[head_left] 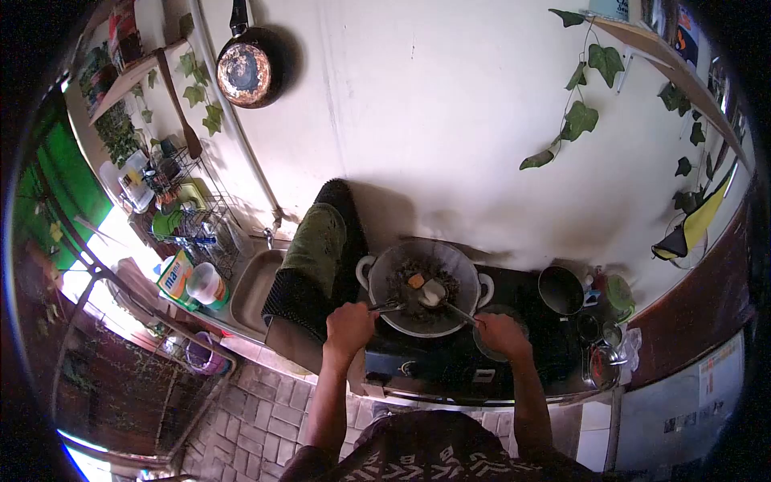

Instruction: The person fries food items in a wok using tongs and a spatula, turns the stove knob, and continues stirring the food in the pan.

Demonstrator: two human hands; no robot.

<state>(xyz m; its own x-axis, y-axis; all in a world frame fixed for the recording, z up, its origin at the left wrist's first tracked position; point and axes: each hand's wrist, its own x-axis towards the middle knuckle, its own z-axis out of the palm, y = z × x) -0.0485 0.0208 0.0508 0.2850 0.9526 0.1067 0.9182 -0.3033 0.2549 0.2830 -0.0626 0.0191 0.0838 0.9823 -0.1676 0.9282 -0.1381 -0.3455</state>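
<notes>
A two-handled wok (385, 316) sits on the black stove, with dark crumbly food (419, 267) in it. My right hand (503, 336) is closed around the handle of a metal ladle (459, 312), whose rounded head is inside the wok. A pale lump (434, 291) is at the ladle's head, and a small orange piece (415, 280) lies just left of it. At the wok's left front side, my left hand (351, 328) grips a thin metal utensil (389, 307) reaching over the rim. The kind of its tip is too small to tell.
Left of the stove (434, 361) are a dark green covered bulky object (317, 249) and a sink (249, 293). A dish rack (201, 225) stands farther left. To the right is a small black pan (560, 291) beside jars. A frying pan (245, 72) hangs on the wall.
</notes>
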